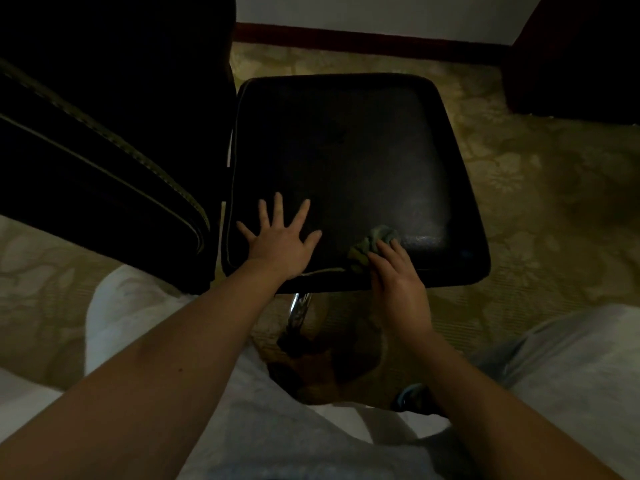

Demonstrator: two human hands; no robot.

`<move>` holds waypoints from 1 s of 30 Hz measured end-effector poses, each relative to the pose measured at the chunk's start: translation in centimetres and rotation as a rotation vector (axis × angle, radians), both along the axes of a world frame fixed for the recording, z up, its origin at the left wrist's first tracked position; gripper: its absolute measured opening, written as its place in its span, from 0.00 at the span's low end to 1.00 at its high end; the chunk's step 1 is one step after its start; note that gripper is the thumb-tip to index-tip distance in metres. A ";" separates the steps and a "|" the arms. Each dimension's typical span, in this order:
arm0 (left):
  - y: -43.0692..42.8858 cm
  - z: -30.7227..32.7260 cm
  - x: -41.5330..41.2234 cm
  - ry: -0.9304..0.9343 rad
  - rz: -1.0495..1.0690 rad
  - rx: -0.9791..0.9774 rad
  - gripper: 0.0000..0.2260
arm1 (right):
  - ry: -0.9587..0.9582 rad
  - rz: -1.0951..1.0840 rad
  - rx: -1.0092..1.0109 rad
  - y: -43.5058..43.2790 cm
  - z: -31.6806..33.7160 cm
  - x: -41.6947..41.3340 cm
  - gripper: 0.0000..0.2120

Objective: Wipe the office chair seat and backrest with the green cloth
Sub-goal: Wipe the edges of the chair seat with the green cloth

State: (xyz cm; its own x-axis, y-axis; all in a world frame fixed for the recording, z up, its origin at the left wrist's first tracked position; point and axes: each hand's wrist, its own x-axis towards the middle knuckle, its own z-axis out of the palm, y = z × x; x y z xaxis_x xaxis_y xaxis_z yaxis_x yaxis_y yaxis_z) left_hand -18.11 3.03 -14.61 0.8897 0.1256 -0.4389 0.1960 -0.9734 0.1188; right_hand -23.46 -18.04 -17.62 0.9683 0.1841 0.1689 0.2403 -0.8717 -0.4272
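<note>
Pressing the green cloth (372, 245) onto the seat (346, 150), the right hand (398, 282) grasps it w/ the fingers (388, 249) curled over the bunched fabric, at the seat edge nearest to the person, a bit right of the middle. The left hand (280, 242) holds nothing: it lies flat on the seat, palm down, fingers spread wide, near the corner next to the backrest (104, 150) and apart from the cloth; I judge it steadies the chair. The cloth looks small, soft and very light, w/ no stiffness, so it wipes only where the fingers push it down. Best hold, in my opinion: fingers on top of the wad w/ the thumb at its side (the thumb is hidden here, cannot tell), or flatten it under the palm for more contact. The seat is black, smooth and a little shiny, prob. leather or imitation, and padded, so the cloth should slide easily, and a loose hold may let the wad roll out. The chair stands on a chrome post (299, 308) over the carpet (536, 202), so it can prob. swivel when pushed sideways, i.e. the flat hand is useful. The backrest rises at the left of the view, dark w/ light piping; there the cloth needs a real grip, not only pressure from above.
</note>
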 end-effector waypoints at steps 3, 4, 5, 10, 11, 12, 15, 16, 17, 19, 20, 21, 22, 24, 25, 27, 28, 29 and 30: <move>-0.2 -0.3 0.1 0.004 -0.001 -0.025 0.30 | 0.012 -0.064 0.044 1.3 -0.2 -0.6 0.14; -0.2 -0.5 0.1 -0.002 0.002 -0.023 0.30 | 0.007 -0.062 0.055 1.7 -0.2 -0.6 0.14; -0.2 -0.6 0.1 -0.006 0.004 -0.020 0.30 | -0.001 -0.053 0.061 2.0 -0.2 -0.6 0.14; 0.1 -0.7 0.4 0.013 0.006 -0.024 0.29 | -0.013 0.017 0.014 4.0 -0.3 -0.8 0.17; 0.2 -0.6 0.5 0.020 0.003 -0.027 0.29 | -0.010 0.050 0.002 4.0 -0.4 -0.7 0.17; 0.2 -0.5 0.6 0.027 -0.001 -0.029 0.29 | -0.011 0.096 -0.019 3.6 -0.4 -0.5 0.18; 0.6 -0.3 0.7 0.046 -0.011 -0.034 0.30 | -0.036 0.241 -0.107 1.4 -0.2 0.6 0.19; 0.7 -0.2 0.7 0.048 -0.015 -0.038 0.30 | -0.041 0.244 -0.115 0.7 0.0 1.0 0.19; 0.7 -0.2 0.7 0.048 -0.018 -0.043 0.30 | -0.037 0.220 -0.109 0.3 0.1 1.1 0.18; 0.7 -0.3 0.7 0.051 -0.019 -0.050 0.30 | -0.015 0.141 -0.067 0.2 0.2 1.0 0.16; 0.7 -0.3 0.7 0.052 -0.019 -0.047 0.30 | -0.008 0.109 -0.047 0.6 0.1 0.8 0.16; 0.6 -0.2 0.7 0.053 -0.019 -0.042 0.29 | -0.008 0.086 -0.034 1.1 0.0 0.5 0.16; 0.6 -0.2 0.7 0.054 -0.018 -0.040 0.29 | -0.010 0.075 -0.027 1.8 0.0 0.2 0.16; 0.5 -0.3 0.7 0.052 -0.015 -0.035 0.29 | -0.017 0.099 -0.032 3.4 -0.1 -0.2 0.17; 0.5 -0.2 0.7 0.052 -0.013 -0.031 0.29 | -0.026 0.130 -0.041 4.2 -0.1 -0.3 0.17; 0.5 -0.1 0.8 0.055 -0.010 -0.028 0.27 | -0.034 0.186 -0.056 5.3 0.0 -0.4 0.19; 0.6 0.0 0.8 0.061 -0.011 -0.028 0.27 | -0.032 0.204 -0.060 5.5 0.1 -0.4 0.19; 0.7 0.1 0.9 0.069 -0.013 -0.030 0.26 | -0.030 0.222 -0.061 5.3 0.2 -0.3 0.19; 0.8 0.2 0.9 0.076 -0.016 -0.034 0.26 | -0.031 0.245 -0.065 4.9 0.3 -0.1 0.18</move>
State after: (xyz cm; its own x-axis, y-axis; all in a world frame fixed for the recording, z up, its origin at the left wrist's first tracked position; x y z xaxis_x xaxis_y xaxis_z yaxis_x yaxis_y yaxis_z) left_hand -17.22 3.81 -14.37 0.8552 0.0957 -0.5093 0.1903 -0.9721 0.1370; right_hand -23.57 -13.12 -17.37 0.8880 0.4239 0.1783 0.4597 -0.8115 -0.3608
